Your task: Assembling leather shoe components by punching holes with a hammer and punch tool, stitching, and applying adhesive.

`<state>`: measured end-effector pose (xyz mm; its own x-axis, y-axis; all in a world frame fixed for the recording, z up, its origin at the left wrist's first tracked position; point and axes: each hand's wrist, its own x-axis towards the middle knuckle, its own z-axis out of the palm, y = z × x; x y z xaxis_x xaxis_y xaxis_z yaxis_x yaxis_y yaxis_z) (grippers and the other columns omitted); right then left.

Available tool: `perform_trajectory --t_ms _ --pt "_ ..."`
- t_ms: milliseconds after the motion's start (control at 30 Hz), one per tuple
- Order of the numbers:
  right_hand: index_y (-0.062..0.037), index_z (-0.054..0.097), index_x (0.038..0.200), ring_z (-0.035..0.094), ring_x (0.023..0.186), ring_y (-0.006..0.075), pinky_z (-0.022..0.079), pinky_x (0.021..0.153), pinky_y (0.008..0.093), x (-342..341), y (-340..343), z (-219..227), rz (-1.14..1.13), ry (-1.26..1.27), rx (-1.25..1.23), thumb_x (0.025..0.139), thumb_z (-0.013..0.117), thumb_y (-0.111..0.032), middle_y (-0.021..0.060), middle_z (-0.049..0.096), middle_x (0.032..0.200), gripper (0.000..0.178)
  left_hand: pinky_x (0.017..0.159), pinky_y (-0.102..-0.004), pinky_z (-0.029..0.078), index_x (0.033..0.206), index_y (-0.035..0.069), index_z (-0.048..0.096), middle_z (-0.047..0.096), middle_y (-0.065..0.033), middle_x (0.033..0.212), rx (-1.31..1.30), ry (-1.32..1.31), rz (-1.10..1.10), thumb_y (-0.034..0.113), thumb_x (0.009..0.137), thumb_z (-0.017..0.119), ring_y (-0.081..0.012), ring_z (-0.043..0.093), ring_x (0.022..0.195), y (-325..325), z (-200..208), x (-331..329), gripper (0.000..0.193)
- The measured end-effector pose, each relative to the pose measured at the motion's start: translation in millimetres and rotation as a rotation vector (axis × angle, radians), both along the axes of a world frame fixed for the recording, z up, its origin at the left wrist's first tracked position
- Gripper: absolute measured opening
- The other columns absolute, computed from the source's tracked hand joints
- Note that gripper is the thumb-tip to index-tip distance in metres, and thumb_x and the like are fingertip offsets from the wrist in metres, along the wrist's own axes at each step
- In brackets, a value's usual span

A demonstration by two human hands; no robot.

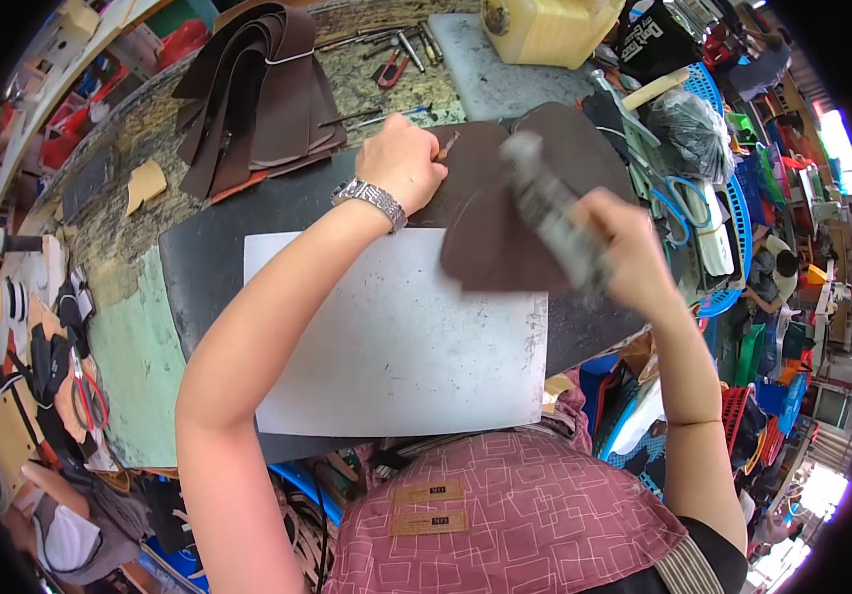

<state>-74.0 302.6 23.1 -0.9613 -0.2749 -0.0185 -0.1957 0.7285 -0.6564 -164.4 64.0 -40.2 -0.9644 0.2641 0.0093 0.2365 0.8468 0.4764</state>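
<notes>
Brown flat pieces (493,243) lie at the far part of a black mat (206,277) on the table (139,371), partly over a white sheet (386,346). To their right, a blue basket (740,233) holds a crumpled clear bag (691,134), with blue-handled scissors (685,210) by its near side. Beyond the pieces, a yellowish plastic container (550,32) stands on a pale slab (495,84); its contents cannot be made out. The left arm reaches forward, a metal band (368,201) round its wrist; the left hand (401,163) is bunched, fingers curled, beside the pieces, and whether they grip anything I cannot tell. The right hand (629,252), elbow bent, has its fingers wrapped around a motion-blurred grey tool (552,203) above the pieces.
</notes>
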Motion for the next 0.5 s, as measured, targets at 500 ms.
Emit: perform_trajectory --t_ms 500 --pt "-0.0017 0.059 0.105 0.061 0.088 0.0243 0.048 0.075 0.0279 -8 37 -14 0.005 0.677 0.081 0.074 0.068 0.000 0.0116 0.061 0.099 0.032 0.065 -0.0246 0.043 0.079 0.000 0.058 0.058 -0.0025 0.077 0.422 -0.571 -0.234 0.011 0.084 0.062 -0.0085 0.051 0.071 -61 56 100 0.013"
